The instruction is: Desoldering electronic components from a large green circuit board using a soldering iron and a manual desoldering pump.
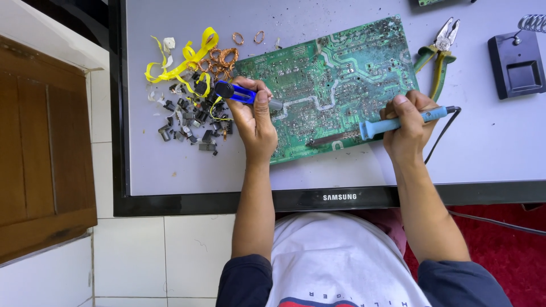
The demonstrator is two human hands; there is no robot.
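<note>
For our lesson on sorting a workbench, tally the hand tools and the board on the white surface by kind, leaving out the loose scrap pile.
Circuit board, green: 1
Soldering iron, light blue handle, in the right hand: 1
Desoldering pump, dark blue, in the left hand: 1
Pliers, green handles: 1
Iron stand, black: 1
Total: 5

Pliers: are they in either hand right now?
No: the pliers lie on the table beside the circuit board, while the left hand holds a blue desoldering pump and the right hand a soldering iron.
</note>
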